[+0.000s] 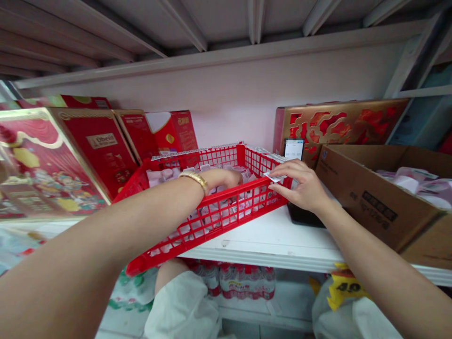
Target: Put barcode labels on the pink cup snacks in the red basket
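A red plastic basket [226,194] with grid walls sits on the white shelf, its near left corner jutting past the shelf edge. Inside lie many small pale pink and white pieces [165,175], whose kind I cannot make out. My left hand [229,178], below a gold bracelet [195,179], reaches down among them, and its fingertips are hidden. At the basket's right corner, my right hand [298,184] pinches a small white label [273,177] between thumb and fingers, against the rim. White striped strips [194,151] run along the far and right rims.
Red gift boxes [95,146] stand left, and a gold-red box [339,125] is behind right. A phone [294,149] displaying a timer stands beside the basket. An open cardboard box [381,197] holds pale items. Bottled drinks [243,281] are below.
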A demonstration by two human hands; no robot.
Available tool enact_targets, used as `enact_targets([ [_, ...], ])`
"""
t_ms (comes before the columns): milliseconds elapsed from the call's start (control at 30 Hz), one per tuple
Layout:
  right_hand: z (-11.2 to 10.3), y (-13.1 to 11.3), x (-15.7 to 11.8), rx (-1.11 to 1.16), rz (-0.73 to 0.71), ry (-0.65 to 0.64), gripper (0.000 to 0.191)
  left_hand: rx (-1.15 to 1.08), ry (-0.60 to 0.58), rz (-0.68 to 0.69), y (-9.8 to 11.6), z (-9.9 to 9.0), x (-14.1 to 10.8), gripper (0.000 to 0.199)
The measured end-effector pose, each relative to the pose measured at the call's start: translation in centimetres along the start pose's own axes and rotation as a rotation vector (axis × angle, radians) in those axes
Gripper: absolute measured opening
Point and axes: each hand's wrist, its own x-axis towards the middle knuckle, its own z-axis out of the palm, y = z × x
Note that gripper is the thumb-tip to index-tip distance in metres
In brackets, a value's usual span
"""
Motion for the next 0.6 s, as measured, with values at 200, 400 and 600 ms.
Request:
enact_targets([
  [200,0.0,-0.4,0.1,-0.018,0.025,0.023,0.005,-0.076,0.185,-0.113,1.9,-0.8,-2.0,0.031],
  [400,0.2,-0.5,0.0,-0.016,0.111,0.068,0.009,-0.667,0.361,-0.099,3.1,-0.4,-2.9,0.024],
  [600,0.8,0.0,-0.2,0.019,0.254,0.175,0.014,-1.048,0.435,0.063,3.6,-1.1,-2.7,0.018],
])
